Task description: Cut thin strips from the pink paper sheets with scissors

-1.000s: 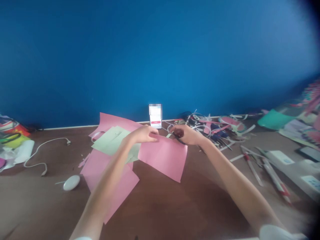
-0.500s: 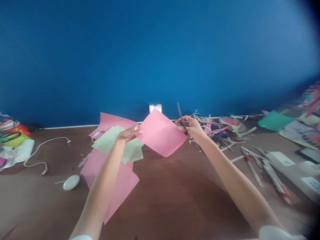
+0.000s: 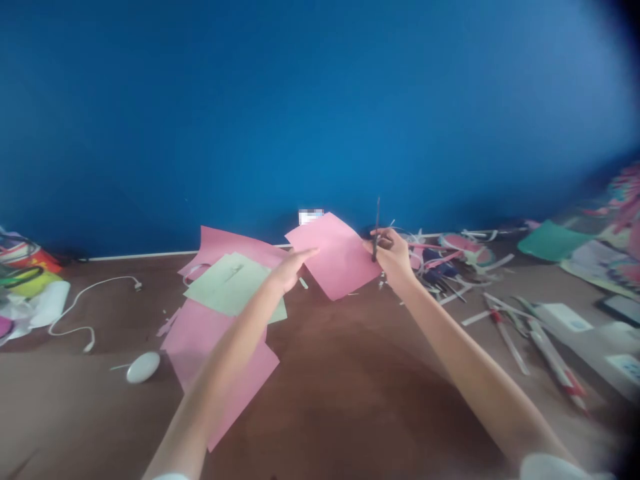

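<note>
We hold a flat, four-cornered sheet of pink paper [image 3: 340,257] tilted above the brown wooden bench [image 3: 350,400], just in front of a small bright rectangular screen [image 3: 307,216], whose lower part the sheet hides. Our right hand [image 3: 393,257] grasps a pair of dark slender scissors [image 3: 376,233], points up, with its fingers close at the sheet's right corner; we cannot tell how much of the paper they pinch along with the tool. Our left hand [image 3: 293,270] meets the sheet's left edge, one digit laid along its face; the other fingers are partly hidden, so we cannot tell whether they clasp it or only support it.

Near our left forearm lie overlapping pale green paper sheets [image 3: 225,283] on top of larger pink paper sheets [image 3: 195,333], and beyond these, to the left, a smooth white oval object [image 3: 143,367] and a thin white cable [image 3: 95,282]. Beside our right hand spreads a tangled heap of white and pink paper strips [image 3: 445,257]. A plain blue wall [image 3: 320,100] stands behind the bench.
</note>
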`<state>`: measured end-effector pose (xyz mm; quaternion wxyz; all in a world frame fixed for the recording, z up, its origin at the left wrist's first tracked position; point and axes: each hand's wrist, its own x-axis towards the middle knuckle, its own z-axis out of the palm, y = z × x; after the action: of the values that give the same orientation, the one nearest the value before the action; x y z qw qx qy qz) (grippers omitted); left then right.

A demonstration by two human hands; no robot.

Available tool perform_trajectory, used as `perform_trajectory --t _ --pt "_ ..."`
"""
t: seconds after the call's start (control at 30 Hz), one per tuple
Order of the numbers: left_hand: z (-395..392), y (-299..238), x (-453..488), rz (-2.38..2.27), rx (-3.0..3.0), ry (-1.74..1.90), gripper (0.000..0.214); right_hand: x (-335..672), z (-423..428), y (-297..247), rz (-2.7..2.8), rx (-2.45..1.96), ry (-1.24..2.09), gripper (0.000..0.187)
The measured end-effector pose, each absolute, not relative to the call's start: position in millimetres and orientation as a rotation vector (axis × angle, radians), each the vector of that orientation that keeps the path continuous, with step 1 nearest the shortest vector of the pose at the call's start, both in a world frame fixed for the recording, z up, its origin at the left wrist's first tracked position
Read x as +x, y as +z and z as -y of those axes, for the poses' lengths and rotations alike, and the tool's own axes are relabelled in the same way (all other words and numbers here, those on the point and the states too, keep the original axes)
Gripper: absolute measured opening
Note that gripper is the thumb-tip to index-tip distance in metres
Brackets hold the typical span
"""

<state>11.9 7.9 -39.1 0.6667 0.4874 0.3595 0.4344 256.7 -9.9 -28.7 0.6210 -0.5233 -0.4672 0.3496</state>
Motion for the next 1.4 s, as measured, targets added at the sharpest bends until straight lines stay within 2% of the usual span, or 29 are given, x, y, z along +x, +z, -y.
perform_trajectory --t 0.17,0.37,0.57,0.63,0.8,0.93,1.13,1.4 --pt "-13.4 -42.5 6.6 -1.086 1.23 0.867 0.048 255.4 9.4 -36.1 1.176 -1.366 0.877 0.044" --pt "-14.3 -38.0 -11.2 -0.907 1.291 0.677 0.046 245.3 7.4 -52.9 1.294 -1.303 1.019 0.048" --pt "-23.1 -58.3 -6.4 -1.16 1.361 0.676 0.045 248.9 8.7 -61.7 1.577 -1.543 0.578 0.043" --pt "-23.1 -57.3 -7.4 -1.142 1.371 0.642 0.047 248.1 9.5 -60.9 1.589 -1.525 0.543 0.044" --pt "-15.0 -45.2 -5.9 -0.897 1.426 0.721 0.052 243.5 10.7 -50.6 1.298 -1.311 0.791 0.047" --pt "-11.6 -49.6 3.8 -0.868 1.399 0.757 0.052 244.2 13.2 -38.7 1.171 -1.195 0.853 0.047" --pt "-22.5 -56.3 -4.1 -0.911 1.358 0.943 0.051 248.0 16.3 -29.0 1.301 -1.183 0.952 0.031" --pt "-29.1 -46.3 -23.6 -0.86 1.249 1.112 0.058 246.9 11.0 -42.6 1.511 -1.133 1.045 0.039"
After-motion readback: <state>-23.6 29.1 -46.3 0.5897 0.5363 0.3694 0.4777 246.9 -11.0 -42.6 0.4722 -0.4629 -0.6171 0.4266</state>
